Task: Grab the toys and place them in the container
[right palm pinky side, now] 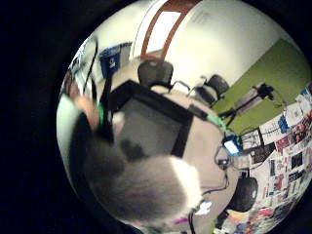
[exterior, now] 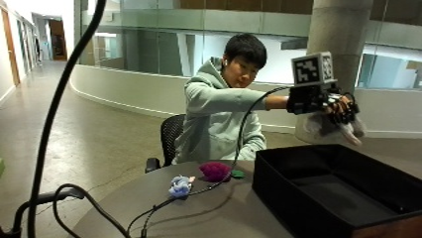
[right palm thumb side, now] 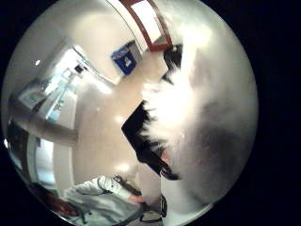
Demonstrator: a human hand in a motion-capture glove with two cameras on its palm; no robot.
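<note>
above the container (exterior: 300,198), hands (exterior: 333,106) grip plush toy (exterior: 330,126).

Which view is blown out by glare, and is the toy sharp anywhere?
Thumb side palm view: the plush toy is washed out white, too close to focus. Little finger side palm view: blurred grey fur. Outside view: evenly lit, toy in the right hand above the container.

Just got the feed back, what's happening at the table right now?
A person seated at the round table holds a grey and white plush toy in the gloved right hand, raised above the open black container. The toy has not been dropped in yet. A magenta fuzzy toy, a pale blue toy and a small green thing lie on the table beside the container.
</note>
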